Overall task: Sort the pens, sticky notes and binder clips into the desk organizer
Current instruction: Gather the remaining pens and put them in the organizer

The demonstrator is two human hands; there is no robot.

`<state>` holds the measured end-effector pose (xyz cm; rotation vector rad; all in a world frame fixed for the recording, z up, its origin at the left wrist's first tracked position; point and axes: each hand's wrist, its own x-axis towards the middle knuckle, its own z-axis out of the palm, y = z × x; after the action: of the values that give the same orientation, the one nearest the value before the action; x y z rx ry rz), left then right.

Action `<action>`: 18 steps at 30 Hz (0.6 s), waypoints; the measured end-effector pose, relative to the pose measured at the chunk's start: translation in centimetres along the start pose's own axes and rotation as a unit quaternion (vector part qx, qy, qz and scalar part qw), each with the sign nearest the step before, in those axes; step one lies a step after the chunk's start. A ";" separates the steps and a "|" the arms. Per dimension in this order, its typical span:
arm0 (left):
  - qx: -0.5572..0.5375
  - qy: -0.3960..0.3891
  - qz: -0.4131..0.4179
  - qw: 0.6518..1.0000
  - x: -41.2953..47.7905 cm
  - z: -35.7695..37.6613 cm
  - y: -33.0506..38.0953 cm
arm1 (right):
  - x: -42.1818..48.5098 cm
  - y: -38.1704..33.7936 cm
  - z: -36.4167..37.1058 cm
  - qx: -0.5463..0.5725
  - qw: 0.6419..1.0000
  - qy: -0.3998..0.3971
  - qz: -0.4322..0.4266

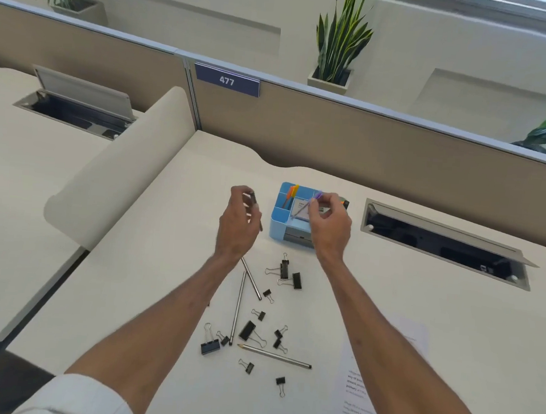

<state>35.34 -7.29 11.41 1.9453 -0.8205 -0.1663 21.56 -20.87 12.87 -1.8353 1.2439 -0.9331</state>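
A light blue desk organizer (280,218) stands at the middle of the desk, with orange and green pens (291,193) upright in its back left slot. My right hand (328,226) hovers over it and pinches a purple pen (304,209) slanted down into it. Just left of the organizer, my left hand (238,227) grips a dark grey pen (257,210). Three silver pencils lie nearer me on the desk: one (252,279), another (238,307), a third (274,356). Several black binder clips (287,275) are scattered around them. Sticky notes are not clearly visible.
A printed sheet of paper (365,390) lies at the front right under my right forearm. An open cable tray (445,241) is sunk into the desk to the right of the organizer. A beige partition (368,139) runs along the desk's back; a rounded divider (121,168) stands on the left.
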 end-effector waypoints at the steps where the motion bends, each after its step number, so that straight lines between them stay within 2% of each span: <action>1: -0.005 0.007 0.008 1.000 0.7 0.3 0.4 | 0.7 -0.5 0.2 -0.010 1.000 0.015 0.001; 4: -0.020 0.020 0.025 0.999 2.6 1.0 1.2 | 2.7 -1.8 1.2 -0.029 0.999 0.038 0.003; 12: -0.016 -0.010 0.054 0.998 5.6 2.5 1.9 | 4.2 -1.9 4.2 -0.135 0.990 -0.030 -0.008; 18: 0.025 -0.053 0.047 0.997 6.2 3.4 1.6 | 4.0 -0.7 4.5 -0.160 0.986 -0.034 0.016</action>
<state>37.79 -14.00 12.36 1.9532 -0.9934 -0.1962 26.80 -23.76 12.01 -2.0665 1.4413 -0.6751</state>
